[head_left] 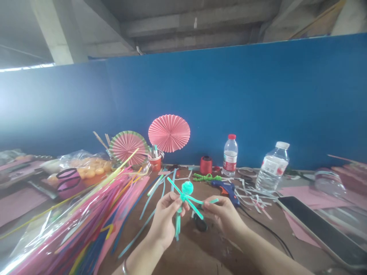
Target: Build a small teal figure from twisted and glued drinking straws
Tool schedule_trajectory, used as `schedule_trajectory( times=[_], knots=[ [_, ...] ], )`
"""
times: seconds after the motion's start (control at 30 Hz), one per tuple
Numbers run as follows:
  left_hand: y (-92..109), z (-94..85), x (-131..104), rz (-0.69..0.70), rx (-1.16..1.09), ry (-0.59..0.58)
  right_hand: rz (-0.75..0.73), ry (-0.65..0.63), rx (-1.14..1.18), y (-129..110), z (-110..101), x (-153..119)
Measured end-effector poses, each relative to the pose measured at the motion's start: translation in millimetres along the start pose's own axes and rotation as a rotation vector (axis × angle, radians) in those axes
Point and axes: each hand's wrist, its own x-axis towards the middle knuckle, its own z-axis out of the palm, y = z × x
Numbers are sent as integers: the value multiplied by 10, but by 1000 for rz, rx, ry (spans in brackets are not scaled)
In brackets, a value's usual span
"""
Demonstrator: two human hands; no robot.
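A turquoise pipe-cleaner figure with a coiled round head and several straight limbs is held up over the brown table. My left hand grips it by the body just below the head, thumb and fingers closed. Two strands hang down beneath that hand. With thumb and forefinger, my right hand pinches one limb that points to the right, and its tip sticks out past the fingers. Below the figure lies a small black object, partly hidden.
Bundled coloured pipe cleaners fill the left side. Behind stand pink paper fans, a pen cup, a red spool and two water bottles. To the right lie a blue glue gun, paper strips and a phone.
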Motion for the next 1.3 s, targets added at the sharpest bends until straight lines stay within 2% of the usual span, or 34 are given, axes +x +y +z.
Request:
schedule_trajectory(
  times=[0.1,0.23,0.3,0.4,0.5,0.6,0.7,0.8,0.87,1.0,1.07,1.2,1.3],
  knots=[
    [-30,-21,35,23,6,86,-209,20,-263,36,41,-75],
    [-79,-33,61,52,46,210,-721,-99,-747,5,90,-195],
    [-98,-31,66,56,137,249,-901,-148,-916,-39,116,-251],
    [-102,-22,61,88,403,273,-1040,-161,-1068,-146,162,-317],
    [-79,-7,29,149,707,233,-1098,-175,-1125,-275,208,-355],
    [-63,10,-16,224,926,141,-1058,-173,-1141,-397,230,-362],
    [-75,17,-44,259,1029,18,-971,-156,-1101,-529,221,-345],
    [-92,17,-47,202,1030,-96,-823,-114,-1011,-677,186,-306],
    [-89,21,-47,126,984,-170,-659,-89,-953,-757,151,-265],
    [-35,36,-66,-37,790,-313,-261,-84,-794,-781,56,-144],
    [-4,35,-84,-119,622,-369,-124,-112,-645,-714,12,-77],
    [10,18,-117,-294,226,-457,10,-140,-331,-467,7,-5],
    [-29,18,-124,-315,15,-414,118,-130,-132,-251,80,-27]
  ],
)
